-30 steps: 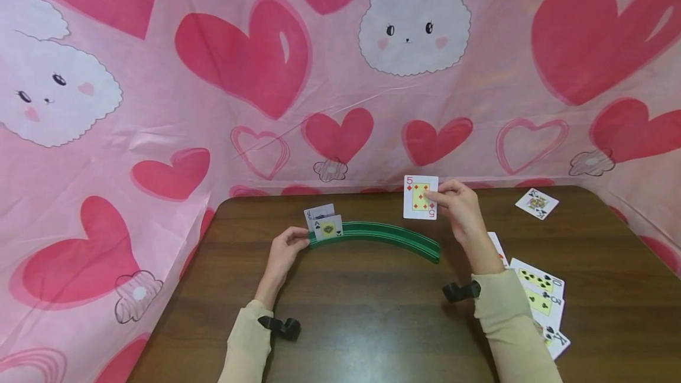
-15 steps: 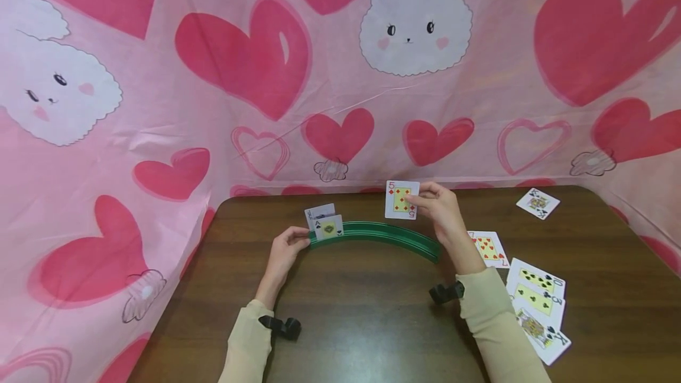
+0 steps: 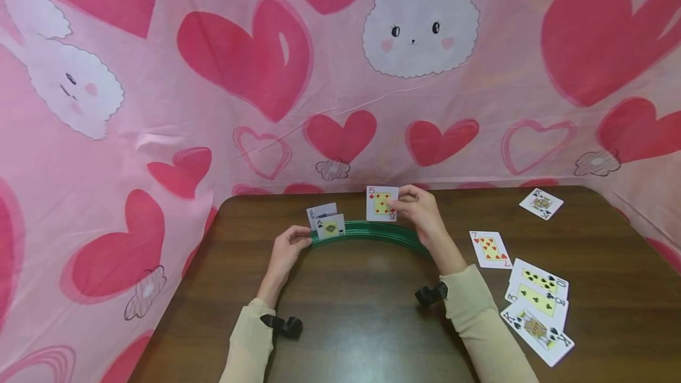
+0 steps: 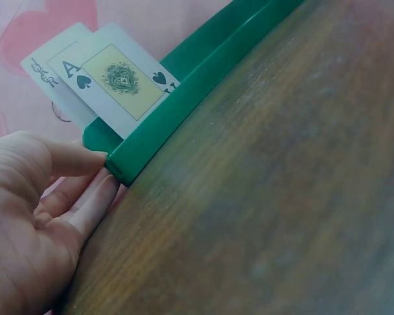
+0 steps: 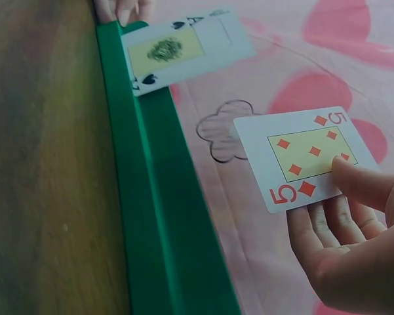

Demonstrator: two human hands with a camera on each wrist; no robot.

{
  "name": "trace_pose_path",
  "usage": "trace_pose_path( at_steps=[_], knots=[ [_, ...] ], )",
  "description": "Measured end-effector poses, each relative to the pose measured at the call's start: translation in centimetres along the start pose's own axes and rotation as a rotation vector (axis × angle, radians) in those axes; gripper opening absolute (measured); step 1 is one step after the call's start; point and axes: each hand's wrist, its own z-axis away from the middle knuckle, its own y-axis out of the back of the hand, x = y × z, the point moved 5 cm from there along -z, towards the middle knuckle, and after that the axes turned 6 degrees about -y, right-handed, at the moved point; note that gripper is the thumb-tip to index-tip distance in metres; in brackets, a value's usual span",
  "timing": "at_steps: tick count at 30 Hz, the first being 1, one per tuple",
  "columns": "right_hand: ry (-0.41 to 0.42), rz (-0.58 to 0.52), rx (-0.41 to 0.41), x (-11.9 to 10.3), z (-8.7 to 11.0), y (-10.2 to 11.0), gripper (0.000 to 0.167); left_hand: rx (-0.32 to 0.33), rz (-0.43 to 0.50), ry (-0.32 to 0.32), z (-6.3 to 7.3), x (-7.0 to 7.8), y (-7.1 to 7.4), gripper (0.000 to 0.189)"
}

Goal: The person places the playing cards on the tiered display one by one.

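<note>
A curved green card holder lies on the table. Standing in its left end are an ace of spades and, partly hidden behind it, a joker card. My left hand pinches that end of the holder between thumb and fingers. Above the middle of the holder, apart from it, my right hand holds a five of diamonds upright, face toward me. The thumb presses on the card's face and the fingers lie behind it. My right hand and forearm cover the holder's right end in the head view.
Loose cards lie face up on the right of the table: a seven of hearts, overlapping ten and three cards, and a king of spades. Another king lies farther back. A pink heart-patterned cloth hangs behind the table.
My right hand has moved left with the five of diamonds, and slightly lower, from beyond the holder's right part to above its middle. The left hand has stayed at the holder's end.
</note>
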Motion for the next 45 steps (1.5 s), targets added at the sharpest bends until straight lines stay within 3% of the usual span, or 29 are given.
trace_pose_path(
  at_steps=[10,25,45],
  knots=[
    [-0.020,-0.003,-0.022,1.5,-0.4,-1.7,0.017,-0.004,-0.005,-0.023,0.0,0.0,-0.1,0.018],
    [0.042,-0.023,-0.048,2.3,-0.6,-4.0,0.010,0.006,-0.014,-0.013,0.2,-0.2,0.1,0.019],
    [0.030,0.038,-0.037,3.2,-1.0,-4.3,0.015,0.009,-0.006,-0.006,0.0,-0.3,-0.1,0.019]
  ],
)
